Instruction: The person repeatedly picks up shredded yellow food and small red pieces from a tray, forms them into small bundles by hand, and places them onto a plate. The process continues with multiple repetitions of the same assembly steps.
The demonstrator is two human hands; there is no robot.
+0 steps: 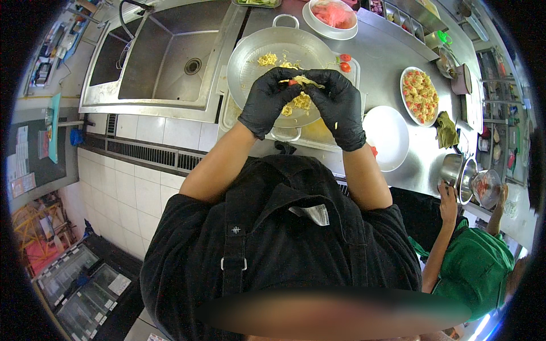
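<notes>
Both hands wear black gloves and meet over a wide metal pan [245, 57]. My left hand [265, 101] pinches a small red tomato piece [292, 82] with yellow noodle strands around it. My right hand [336, 105] has its fingertips closed on the same strands [307, 81], touching the left fingertips. Loose clumps of yellow noodles [267, 59] lie in the pan beneath and beyond the hands. Small red tomatoes [345, 67] rest on the tray edge right of the pan. A white plate [388, 136] stands beside my right wrist.
An oval plate of noodle-and-tomato pieces [420, 95] sits farther right, near a green cloth [447, 129]. White bowls with something pink [331, 14] stand behind the pan. A steel sink [176, 62] is at left. A co-worker in green [475, 267] handles a metal bowl [452, 169] at right.
</notes>
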